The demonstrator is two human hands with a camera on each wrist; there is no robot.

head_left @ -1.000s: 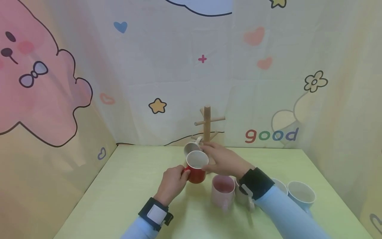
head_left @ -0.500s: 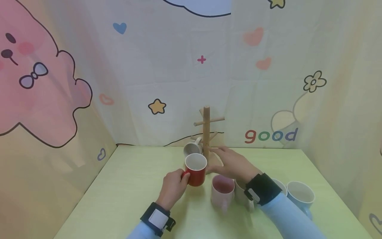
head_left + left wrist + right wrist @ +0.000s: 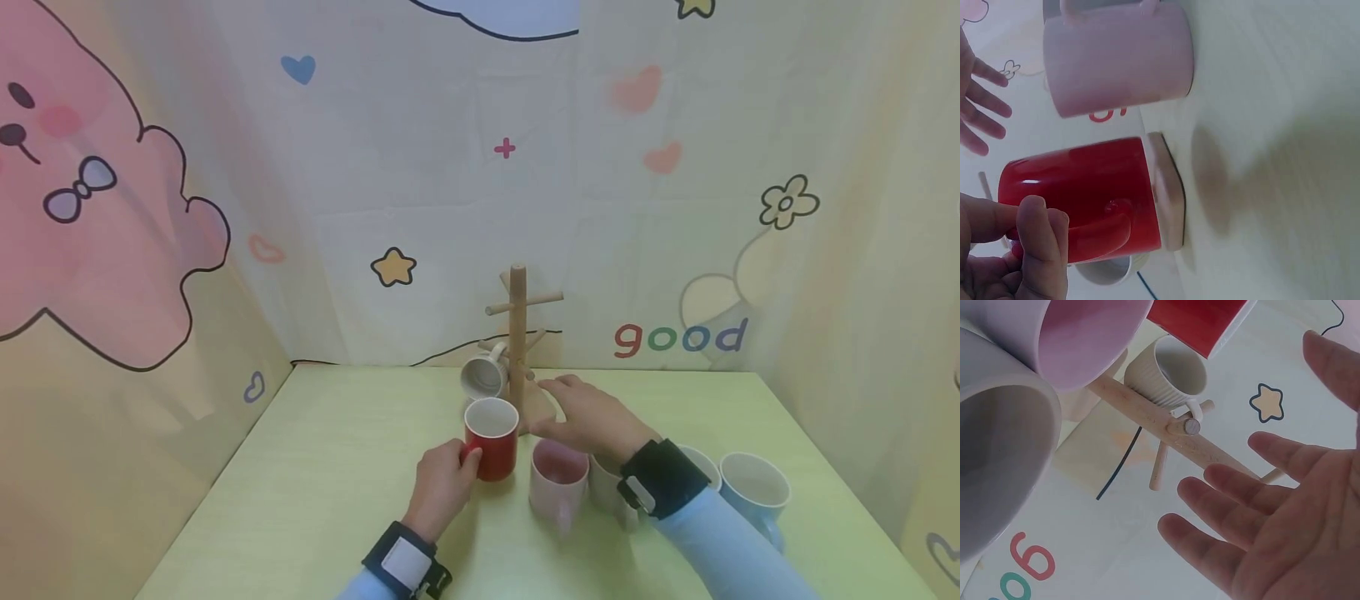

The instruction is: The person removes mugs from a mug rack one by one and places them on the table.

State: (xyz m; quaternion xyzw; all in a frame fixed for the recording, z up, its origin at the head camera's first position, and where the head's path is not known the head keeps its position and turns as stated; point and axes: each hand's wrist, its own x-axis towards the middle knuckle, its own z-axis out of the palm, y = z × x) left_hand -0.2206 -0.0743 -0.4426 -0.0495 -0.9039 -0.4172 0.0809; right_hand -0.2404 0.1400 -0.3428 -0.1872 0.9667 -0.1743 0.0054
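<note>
My left hand (image 3: 442, 487) pinches the handle of a red mug (image 3: 498, 457) with a white inside, held upright in front of the wooden mug tree (image 3: 517, 325). In the left wrist view, thumb and fingers close on the handle (image 3: 1100, 237). A ribbed white mug (image 3: 1159, 378) hangs by its handle from a lower peg of the tree. To the right of the red mug, my right hand (image 3: 596, 421) hovers with fingers spread and nothing in it. Its palm and straight fingers show in the right wrist view. Just below it stands a pink mug (image 3: 553, 498).
Beside the pink mug is a whitish mug (image 3: 606, 487), partly behind my right wrist. Further right are another white mug (image 3: 703, 468) and a light blue mug (image 3: 757, 487). Bare pegs (image 3: 546, 297) stick out near the top of the tree. A printed cloth backs the pale green table (image 3: 315, 467).
The right hand has come off the red mug and drawn back to the right, fingers spreading. The left hand has brought the red mug lower and nearer, away from the tree.
</note>
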